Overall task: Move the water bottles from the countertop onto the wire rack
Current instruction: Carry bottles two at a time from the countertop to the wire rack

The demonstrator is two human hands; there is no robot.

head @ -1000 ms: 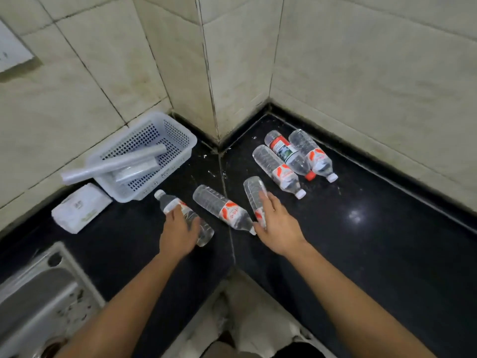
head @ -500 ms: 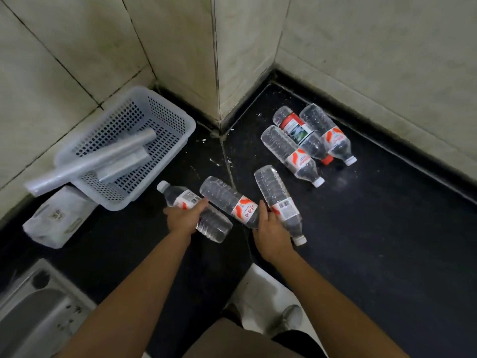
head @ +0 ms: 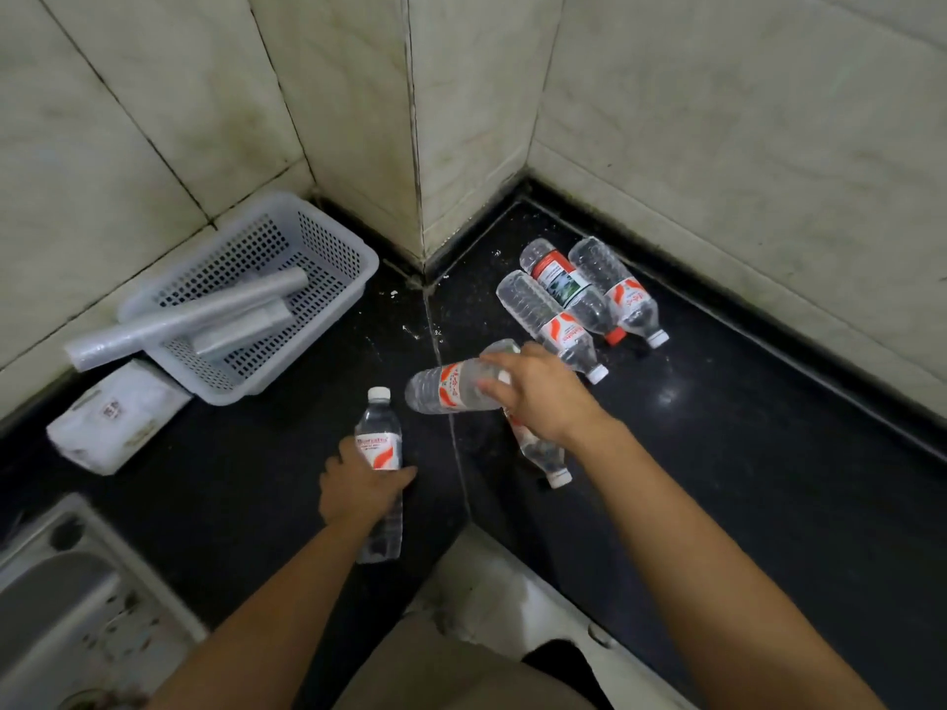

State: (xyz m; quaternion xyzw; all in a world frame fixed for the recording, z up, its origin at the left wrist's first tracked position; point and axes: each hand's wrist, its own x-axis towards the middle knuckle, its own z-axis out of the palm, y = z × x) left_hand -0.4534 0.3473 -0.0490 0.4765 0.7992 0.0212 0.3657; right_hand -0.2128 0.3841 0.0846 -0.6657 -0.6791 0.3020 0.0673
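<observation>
My left hand (head: 358,486) grips a clear water bottle (head: 378,438) with a white cap, lifted with the cap pointing away from me. My right hand (head: 538,392) grips a second bottle (head: 446,389), held sideways above the black countertop (head: 717,453). Beneath my right wrist a third bottle (head: 543,456) lies on the counter, partly hidden. Three more bottles lie together near the wall corner: one with a white cap (head: 551,320), one with a red cap and green label (head: 569,292), and one against the wall (head: 620,294). No wire rack is in view.
A white perforated plastic basket (head: 328,248) holding rolled plastic film (head: 184,320) stands at the back left. A white packet (head: 112,417) lies in front of it. A steel sink (head: 61,602) is at the bottom left. Tiled walls close the corner.
Both hands have closed round bottles and lifted them off the counter. The left bottle now points away from me. The right hand took the middle bottle, leaving the third one lying.
</observation>
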